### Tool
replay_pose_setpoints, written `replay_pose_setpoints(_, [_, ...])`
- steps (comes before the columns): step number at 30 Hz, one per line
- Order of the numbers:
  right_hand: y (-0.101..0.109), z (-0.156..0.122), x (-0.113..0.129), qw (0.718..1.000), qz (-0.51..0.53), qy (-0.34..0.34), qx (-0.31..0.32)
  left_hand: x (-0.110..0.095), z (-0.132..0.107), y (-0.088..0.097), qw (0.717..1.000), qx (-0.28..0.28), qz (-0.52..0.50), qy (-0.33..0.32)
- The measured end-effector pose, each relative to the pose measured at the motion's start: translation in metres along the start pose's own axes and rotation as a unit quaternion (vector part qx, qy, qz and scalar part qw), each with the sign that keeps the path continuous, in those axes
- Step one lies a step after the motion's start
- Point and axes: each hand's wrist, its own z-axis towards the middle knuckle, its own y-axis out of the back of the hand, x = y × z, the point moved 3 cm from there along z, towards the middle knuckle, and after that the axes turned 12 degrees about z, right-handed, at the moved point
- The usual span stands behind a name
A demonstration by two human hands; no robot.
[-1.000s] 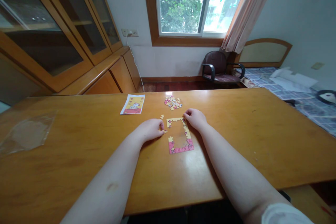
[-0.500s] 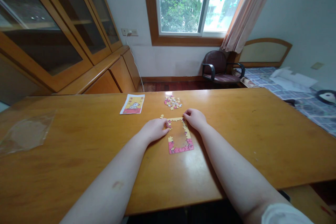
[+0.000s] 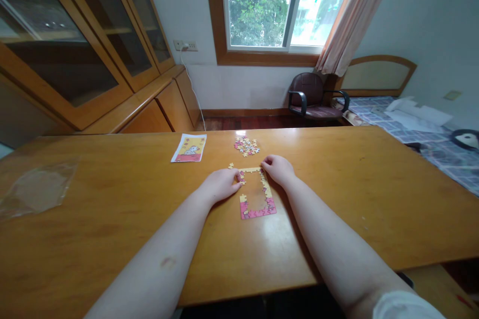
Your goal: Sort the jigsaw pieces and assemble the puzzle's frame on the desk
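Observation:
A jigsaw puzzle border (image 3: 258, 213) lies on the table, pink along the near edge and yellow at the top and right, with a gap in its left side. My left hand (image 3: 223, 184) has its fingers closed at the upper left side of the border, on the edge pieces there. At the top right corner, my right hand (image 3: 279, 169) pinches the border's edge between thumb and finger. A single yellow puzzle piece (image 3: 231, 165) lies just beyond my left hand. Farther back is a heap of loose puzzle pieces (image 3: 247, 146).
A picture sheet (image 3: 189, 148) with a white animal lies at the back left. A clear plastic bag (image 3: 39, 187) rests on the far left of the wooden table (image 3: 123, 194). Beyond stand a chair (image 3: 312, 94), a bed and a glass-doored cabinet (image 3: 71, 50).

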Motion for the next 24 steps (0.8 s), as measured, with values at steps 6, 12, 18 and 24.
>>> replay_pose_setpoints(6, [0.0004,-0.0004,0.0005,1.000,-0.002,0.001,0.002,-0.0005,-0.0009,0.0018,1.000,0.004,-0.002,0.004])
replay_pose_setpoints(12, [0.0012,-0.0012,0.0014,1.000,-0.004,-0.004,0.004,-0.0003,-0.0024,0.0042,1.000,0.004,-0.007,0.003])
replay_pose_setpoints(18, [0.0014,-0.0012,0.0017,1.000,-0.006,-0.003,0.005,-0.0001,-0.0020,0.0035,1.000,0.009,-0.008,-0.002])
replay_pose_setpoints(24, [0.0009,-0.0007,0.0007,1.000,-0.006,0.004,0.000,0.0016,-0.0018,0.0034,1.000,0.003,-0.002,-0.008])
